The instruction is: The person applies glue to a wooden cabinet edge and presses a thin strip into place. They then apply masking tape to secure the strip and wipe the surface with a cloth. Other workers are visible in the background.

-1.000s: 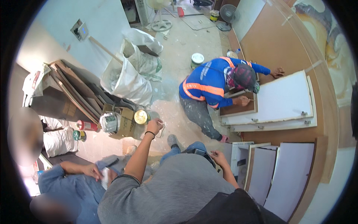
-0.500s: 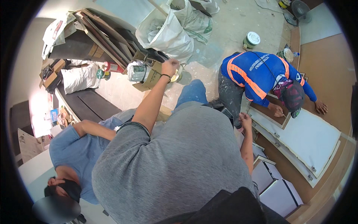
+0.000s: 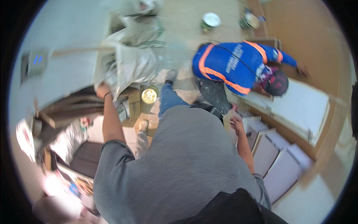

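Observation:
My left hand (image 3: 103,90) is stretched out to the far left, in front of a large white sack (image 3: 128,67) and above leaning brown boards (image 3: 72,106). Its fingers are blurred and turned away, so I cannot see whether they hold anything or touch the sack. A dark band circles that wrist. My right hand (image 3: 236,125) hangs at my right side with nothing in it, fingers loosely bent and apart. White box-like panels (image 3: 274,149) stand beside that forearm.
A co-worker in a blue and orange shirt (image 3: 231,65) bends over a brown worktop (image 3: 313,56) with a white panel (image 3: 302,104). A lidded pail (image 3: 211,20) stands farther off. An opened can (image 3: 149,96) and cardboard (image 3: 135,102) lie near my feet.
My view has turned left and I have stepped forward. My left hand has swung from above the can to beside the sack and boards. The person at the lower left is out of view.

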`<state>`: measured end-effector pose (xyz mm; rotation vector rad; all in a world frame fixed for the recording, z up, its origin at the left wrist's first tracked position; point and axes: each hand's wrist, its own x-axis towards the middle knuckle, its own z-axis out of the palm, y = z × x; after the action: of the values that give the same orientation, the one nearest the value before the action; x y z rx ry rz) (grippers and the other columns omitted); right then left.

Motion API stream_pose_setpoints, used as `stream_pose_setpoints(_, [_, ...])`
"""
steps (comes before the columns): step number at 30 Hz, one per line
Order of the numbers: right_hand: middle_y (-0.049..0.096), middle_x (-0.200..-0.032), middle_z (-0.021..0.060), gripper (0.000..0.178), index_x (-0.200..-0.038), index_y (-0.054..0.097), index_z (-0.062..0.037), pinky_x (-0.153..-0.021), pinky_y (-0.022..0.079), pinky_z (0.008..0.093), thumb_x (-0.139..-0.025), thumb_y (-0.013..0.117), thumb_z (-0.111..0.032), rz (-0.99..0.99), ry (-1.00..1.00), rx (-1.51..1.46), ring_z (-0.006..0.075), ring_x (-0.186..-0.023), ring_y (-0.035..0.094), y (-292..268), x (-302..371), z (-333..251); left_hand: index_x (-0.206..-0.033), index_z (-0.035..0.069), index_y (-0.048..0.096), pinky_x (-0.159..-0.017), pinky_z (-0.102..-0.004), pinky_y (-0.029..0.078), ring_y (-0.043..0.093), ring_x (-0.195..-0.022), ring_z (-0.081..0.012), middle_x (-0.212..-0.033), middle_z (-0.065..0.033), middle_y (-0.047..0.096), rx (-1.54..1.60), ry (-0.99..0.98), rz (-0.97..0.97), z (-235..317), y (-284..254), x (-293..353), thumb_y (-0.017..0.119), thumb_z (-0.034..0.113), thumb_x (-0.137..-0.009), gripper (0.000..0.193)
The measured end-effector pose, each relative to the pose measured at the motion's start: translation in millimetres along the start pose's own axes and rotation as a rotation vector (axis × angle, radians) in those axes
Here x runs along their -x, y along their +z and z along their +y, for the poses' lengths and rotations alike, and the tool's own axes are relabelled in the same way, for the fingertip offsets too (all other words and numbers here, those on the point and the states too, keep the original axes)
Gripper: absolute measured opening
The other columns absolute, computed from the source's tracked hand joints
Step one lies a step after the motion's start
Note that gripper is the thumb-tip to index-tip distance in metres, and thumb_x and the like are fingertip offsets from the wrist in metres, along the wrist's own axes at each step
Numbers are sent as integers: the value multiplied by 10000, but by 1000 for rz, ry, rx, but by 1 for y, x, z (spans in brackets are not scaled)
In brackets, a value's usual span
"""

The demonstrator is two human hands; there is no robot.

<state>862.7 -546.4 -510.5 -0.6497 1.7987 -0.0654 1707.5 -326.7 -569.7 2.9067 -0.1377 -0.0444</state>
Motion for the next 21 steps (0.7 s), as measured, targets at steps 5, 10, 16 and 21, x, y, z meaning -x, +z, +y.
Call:
stream_pose_setpoints(5, [708,-1080,43,445,-1356,602,-81,-756,522,301,-989,693,-316,61,-16,-41,156,-920,677,49,36,-10,-1223,162,759,-934,-452,572,719,-1094,-342,-1223,-152,732,-58,-156,-188,-43,24,-87,581,210,-918,357])
stream_pose_setpoints(10, [699,-1043,47,414,-1328,630,-71,-752,517,289,-992,687,-307,114,-215,23,146,-898,674,84,71,-63,-1215,81,750,-1004,-446,528,678,-1159,-374,-1252,-193,707,-374,114,-354,22,11,-72,612,242,-877,399])
stream_pose_setpoints(16, [724,-986,75,407,-1290,652,-55,-726,537,324,-959,730,-278,240,-343,-158,156,-837,685,113,100,-31,-1190,49,733,-874,-467,553,714,-1008,-390,-1141,-188,744,-89,380,-122,158,38,-38,538,272,-1005,350])
stream_pose_setpoints(21, [717,-1030,61,437,-1320,640,-56,-751,529,314,-975,706,-317,349,-123,-352,157,-866,671,133,125,75,-1214,11,700,-834,-435,550,724,-937,-353,-1066,-193,755,242,1188,-482,322,103,81,528,213,-1002,339])
